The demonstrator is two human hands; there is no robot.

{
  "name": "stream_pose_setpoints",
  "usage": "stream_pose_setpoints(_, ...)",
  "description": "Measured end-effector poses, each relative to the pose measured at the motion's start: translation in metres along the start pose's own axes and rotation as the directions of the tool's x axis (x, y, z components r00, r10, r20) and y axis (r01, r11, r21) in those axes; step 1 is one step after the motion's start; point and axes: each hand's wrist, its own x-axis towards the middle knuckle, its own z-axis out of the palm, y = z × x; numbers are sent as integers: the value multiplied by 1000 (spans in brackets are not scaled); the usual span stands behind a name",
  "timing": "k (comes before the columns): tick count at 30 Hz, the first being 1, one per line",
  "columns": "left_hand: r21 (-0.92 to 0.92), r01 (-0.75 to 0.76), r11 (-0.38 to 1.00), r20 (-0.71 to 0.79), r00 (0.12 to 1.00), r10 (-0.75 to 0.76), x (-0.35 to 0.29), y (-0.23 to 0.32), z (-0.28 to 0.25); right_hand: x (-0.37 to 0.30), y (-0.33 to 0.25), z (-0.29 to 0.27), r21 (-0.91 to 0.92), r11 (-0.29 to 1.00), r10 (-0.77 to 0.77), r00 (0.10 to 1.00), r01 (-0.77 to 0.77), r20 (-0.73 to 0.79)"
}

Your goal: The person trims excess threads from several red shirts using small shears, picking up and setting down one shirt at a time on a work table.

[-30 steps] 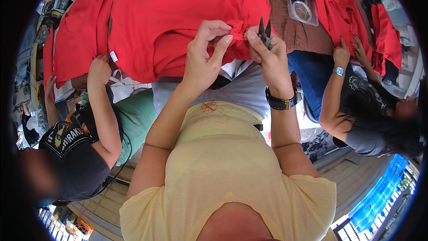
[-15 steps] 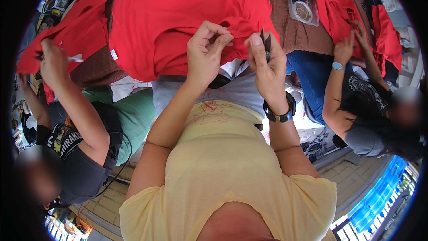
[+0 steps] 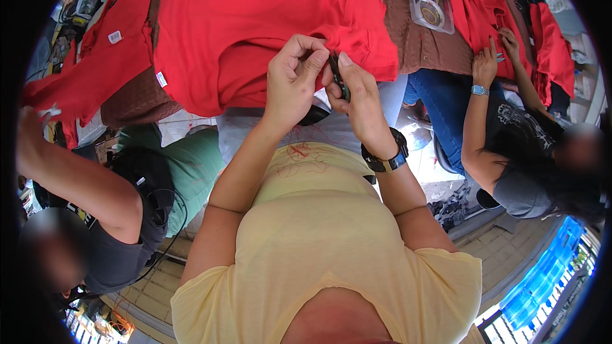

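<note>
A red knit garment (image 3: 255,19) lies bunched over the table edge in front of me, a small white label (image 3: 161,79) at its left side. My left hand (image 3: 294,79) is closed in a pinch by the gathered cloth; what sits between thumb and finger is too small to make out. Close to its right, my right hand (image 3: 362,95) grips small dark thread snips (image 3: 339,78), blades pointing up toward the left fingertips. Loose red threads (image 3: 298,151) cling to my yellow shirt.
A brown quilted cloth (image 3: 417,44) covers the table. At the right stands a clear plastic box (image 3: 432,14) with small items. A person at the left (image 3: 76,178) handles red cloth (image 3: 108,70); another at the right (image 3: 488,89) works on more red cloth (image 3: 475,6).
My right hand has moved left with the snips, bringing the blades beside my left fingertips. The left hand has barely shifted. At the left, the co-worker's arm has swung outward, pulling red cloth.
</note>
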Motion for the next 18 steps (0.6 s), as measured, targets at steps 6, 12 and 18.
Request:
stream_pose_setpoints(6, 212, -137, 968, -63, 986, 154, 2, -5, 9, 9, 11, -6, 141, 990, 17, 1000, -21, 26)
stream_pose_setpoints(12, 73, -121, 990, -117, 985, 129, 2, -5, 8, -13, -10, -22, -151, 961, -243, 967, 231, -72)
stream_pose_setpoints(18, 188, -100, 977, -53, 992, 112, 1, -8, 14, 22, -30, -36, -744, 418, -716, 693, 522, 83)
